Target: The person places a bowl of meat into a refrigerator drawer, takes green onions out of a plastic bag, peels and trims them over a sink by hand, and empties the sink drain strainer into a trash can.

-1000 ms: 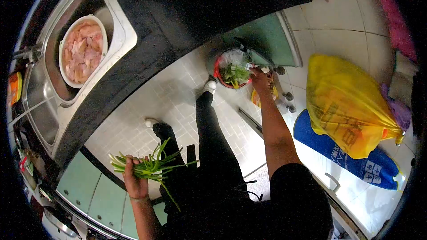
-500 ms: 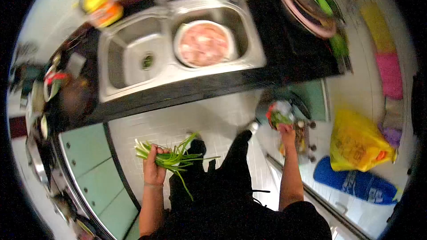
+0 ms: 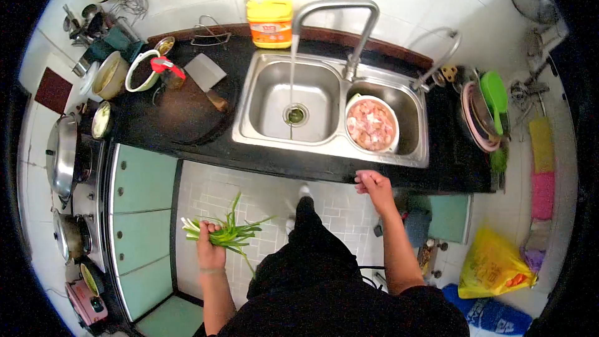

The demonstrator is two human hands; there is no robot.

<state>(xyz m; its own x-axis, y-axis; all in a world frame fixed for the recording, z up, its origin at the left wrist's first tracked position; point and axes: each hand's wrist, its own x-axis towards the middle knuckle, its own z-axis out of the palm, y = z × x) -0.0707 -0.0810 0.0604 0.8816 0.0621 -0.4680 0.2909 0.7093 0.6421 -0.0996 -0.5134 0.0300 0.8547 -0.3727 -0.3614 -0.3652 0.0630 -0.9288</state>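
Note:
A bunch of green onions (image 3: 234, 234) is gripped in my left hand (image 3: 211, 248), white ends to the left and green leaves spreading right, above the floor. My right hand (image 3: 374, 190) is near the counter's front edge, its fingers curled together; whether anything small is between them cannot be made out. Water runs from the faucet (image 3: 340, 5) into the left sink basin (image 3: 268, 97), where something green lies at the drain. In the right basin stands a white bowl (image 3: 394, 139) of raw meat pieces.
A cleaver (image 3: 204, 73) lies on the counter left of the sink. Behind the sink stands a yellow jug (image 3: 269, 22). Pots (image 3: 64, 159) line the far left. A green colander (image 3: 494, 93) and basins are at right, above a yellow bag (image 3: 493, 265) on the floor.
The view has swung toward the sink. My right hand has left the bin of greens and moved to the counter edge. My left hand still holds the green onions.

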